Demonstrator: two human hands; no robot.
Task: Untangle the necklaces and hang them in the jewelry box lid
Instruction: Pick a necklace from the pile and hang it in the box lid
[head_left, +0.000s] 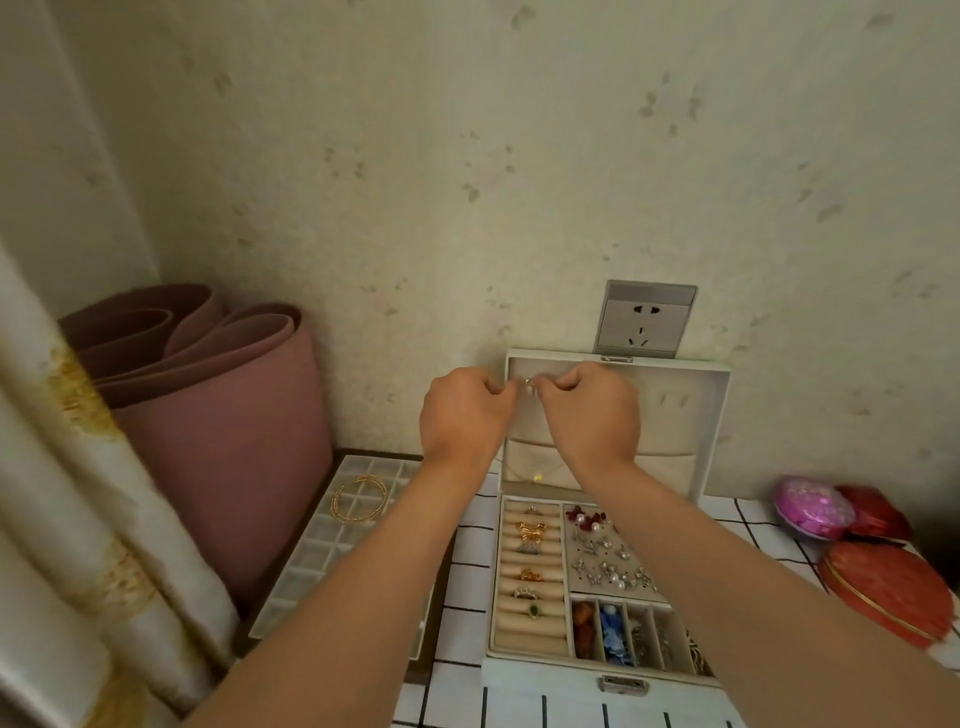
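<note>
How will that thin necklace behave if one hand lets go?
Probably floppy: the necklace droops in a loose loop below the left hand and right hand. Likely light, being so thin. Its small pendant may swing it against the lid.

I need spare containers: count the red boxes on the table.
2. The near red box lies at the right edge of view; the far red box sits behind it, partly behind the pink round box. Others may be out of frame.
</note>
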